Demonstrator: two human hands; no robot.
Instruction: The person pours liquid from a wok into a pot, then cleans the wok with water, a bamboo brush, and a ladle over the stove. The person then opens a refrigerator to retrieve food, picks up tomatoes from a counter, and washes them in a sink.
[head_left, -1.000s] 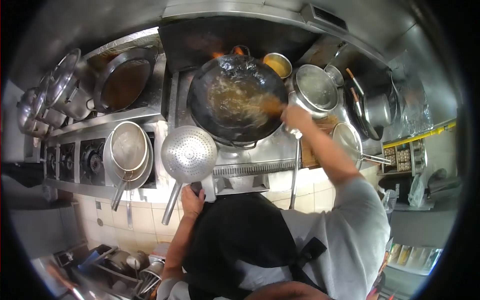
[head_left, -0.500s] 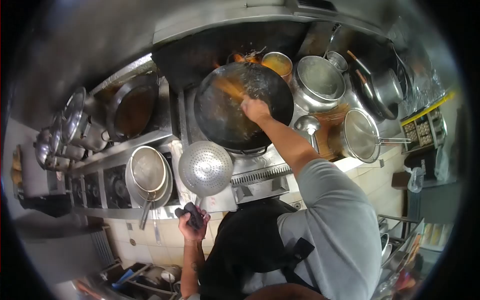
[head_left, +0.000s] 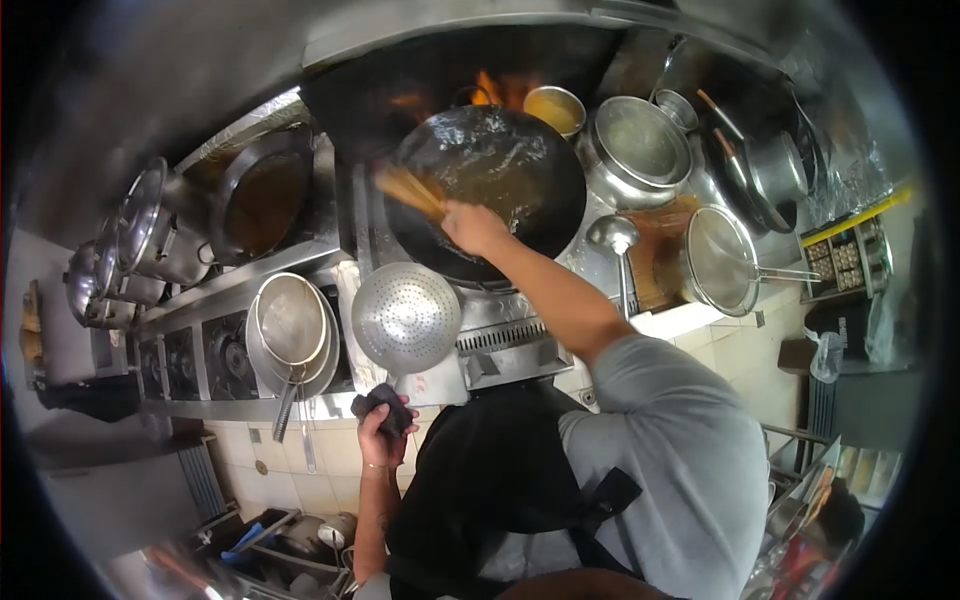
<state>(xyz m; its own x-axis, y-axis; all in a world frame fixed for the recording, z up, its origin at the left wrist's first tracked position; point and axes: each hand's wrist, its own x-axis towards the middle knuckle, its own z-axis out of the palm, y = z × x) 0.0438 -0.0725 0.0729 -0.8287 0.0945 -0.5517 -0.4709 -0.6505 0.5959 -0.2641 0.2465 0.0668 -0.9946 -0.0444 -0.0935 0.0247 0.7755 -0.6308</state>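
My right hand (head_left: 472, 228) grips a bamboo wok brush (head_left: 412, 192), its bristle end blurred over the left rim of a large black wok (head_left: 545, 205). Liquid sits in the wok, shiny and rippled. Low in front of the stove, my left hand (head_left: 378, 440) is closed around a dark folded cloth (head_left: 388, 408). Just above the cloth lies a round perforated strainer (head_left: 406, 318); whether the cloth touches its handle I cannot tell.
Flames (head_left: 487, 90) rise behind the wok, near a small pot of yellowish liquid (head_left: 555, 110). A ladle (head_left: 613, 233) and mesh strainer (head_left: 722, 260) lie right. At left are stacked strainers (head_left: 292, 320), a pan of brown liquid (head_left: 262, 205) and lidded pots (head_left: 160, 245).
My right hand and the brush have moved left and slightly down, from inside the wok to its left rim. Flames behind it look taller. My left hand keeps the cloth.
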